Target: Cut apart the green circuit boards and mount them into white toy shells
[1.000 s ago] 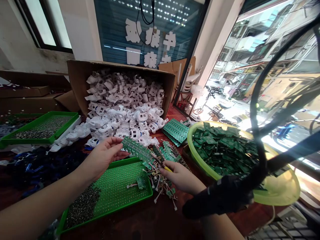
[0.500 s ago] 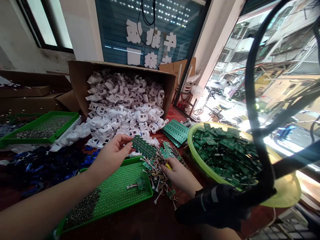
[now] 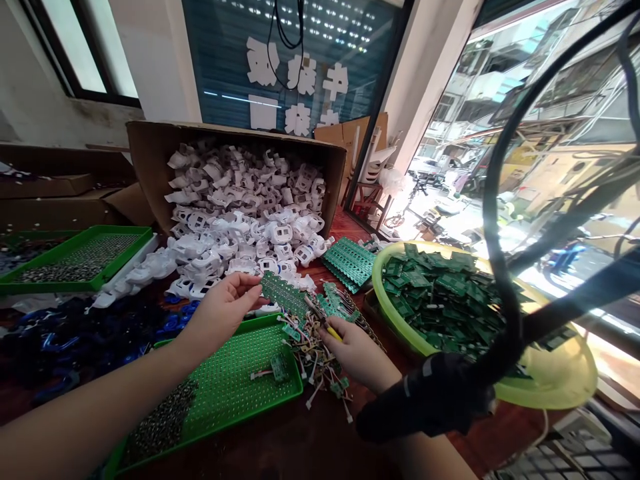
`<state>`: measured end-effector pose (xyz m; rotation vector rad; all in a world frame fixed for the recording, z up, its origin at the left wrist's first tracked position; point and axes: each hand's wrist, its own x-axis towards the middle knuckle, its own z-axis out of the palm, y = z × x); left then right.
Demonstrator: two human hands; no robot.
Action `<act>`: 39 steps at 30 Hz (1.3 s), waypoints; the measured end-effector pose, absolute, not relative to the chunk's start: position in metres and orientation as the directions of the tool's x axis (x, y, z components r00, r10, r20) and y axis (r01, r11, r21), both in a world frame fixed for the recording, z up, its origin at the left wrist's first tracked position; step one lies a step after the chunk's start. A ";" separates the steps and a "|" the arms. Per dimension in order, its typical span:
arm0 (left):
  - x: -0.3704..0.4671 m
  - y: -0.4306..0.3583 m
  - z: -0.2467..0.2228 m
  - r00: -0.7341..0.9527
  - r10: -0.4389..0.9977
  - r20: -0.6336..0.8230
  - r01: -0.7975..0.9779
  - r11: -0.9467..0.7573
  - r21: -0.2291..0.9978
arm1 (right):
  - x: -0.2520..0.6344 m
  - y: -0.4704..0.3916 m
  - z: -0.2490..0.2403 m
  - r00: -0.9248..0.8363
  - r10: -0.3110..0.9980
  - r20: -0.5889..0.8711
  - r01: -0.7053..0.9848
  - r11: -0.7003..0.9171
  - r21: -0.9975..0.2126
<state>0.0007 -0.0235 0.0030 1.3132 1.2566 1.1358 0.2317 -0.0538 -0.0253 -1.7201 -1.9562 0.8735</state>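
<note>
My left hand (image 3: 234, 303) is closed, pinching the left end of a green circuit board panel (image 3: 283, 293) between thumb and fingers. My right hand (image 3: 353, 350) is wrapped round yellow-handled pliers (image 3: 330, 329), whose metal jaws reach the panel's right end. Whether the jaws touch the board is hard to tell. Below the panel lies a heap of small boards with wires and white connectors (image 3: 315, 363). A green perforated tray (image 3: 235, 373) sits under my left forearm, with one small wired board (image 3: 280, 368) and many small metal parts (image 3: 163, 417) in it.
A yellow basin (image 3: 385, 313) full of green boards stands at the right, beside stacked board panels (image 3: 349, 263). White plastic casings (image 3: 245, 220) spill from a cardboard box (image 3: 150, 160). Blue parts (image 3: 85, 340) and another green tray (image 3: 100, 283) lie left. A black arm (image 3: 425, 400) crosses the right foreground.
The panel tilts slightly, and the pliers' jaws show more clearly at its right end. Both hands keep their holds. The whole view has shifted slightly.
</note>
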 end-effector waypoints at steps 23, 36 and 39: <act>0.011 -0.010 0.000 0.055 0.996 -0.075 0.033 0.073 0.997 | 0.229 -0.052 -0.036 -0.187 0.978 -0.087 0.695 0.070 -0.715; 0.027 -0.024 0.001 0.076 0.982 0.171 0.329 -0.187 0.926 | 0.224 -0.052 -0.036 -0.035 0.998 -0.054 0.865 0.003 -0.502; 0.022 -0.009 0.000 0.014 0.998 0.065 0.158 -0.066 0.985 | 0.225 -0.053 -0.032 -0.017 0.998 -0.068 0.833 -0.023 -0.553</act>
